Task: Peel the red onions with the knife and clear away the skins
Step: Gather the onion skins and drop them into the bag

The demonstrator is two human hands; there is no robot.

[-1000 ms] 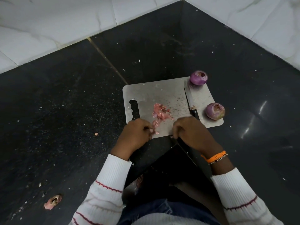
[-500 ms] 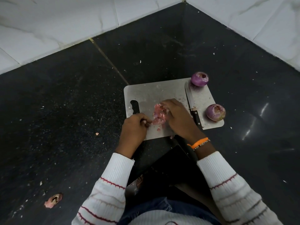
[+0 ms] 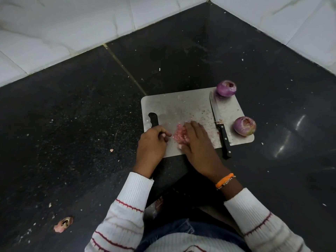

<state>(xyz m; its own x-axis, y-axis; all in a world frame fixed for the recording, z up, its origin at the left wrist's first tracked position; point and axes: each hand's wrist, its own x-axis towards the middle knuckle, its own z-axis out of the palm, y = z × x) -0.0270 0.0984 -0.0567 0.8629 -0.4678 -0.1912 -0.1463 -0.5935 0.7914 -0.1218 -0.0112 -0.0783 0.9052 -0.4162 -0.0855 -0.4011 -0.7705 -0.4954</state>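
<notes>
1. While lying flat on the black speckled stone surface (image 3: 72, 124), grey metal cutting board (image 3: 181, 108) with a slot handle at its left end.
2. Left hand (image 3: 151, 144) at the board's near left corner, fingers curled closed on the board edge just below the slot.
3. Right hand (image 3: 197, 142) laid flat on the board, fingers open and pressed against a small heap of pink onion skins (image 3: 179, 135), heap between both hands.
4. Black-handled knife (image 3: 219, 122) lying on the board right of the right hand, handle end past the near edge.
5. Two peeled purple-red onions: far onion (image 3: 226, 88) at the board's far right corner, near onion (image 3: 244, 126) at its right edge.
6. Loose skin piece (image 3: 62, 224) on the surface, well apart, near left.
</notes>
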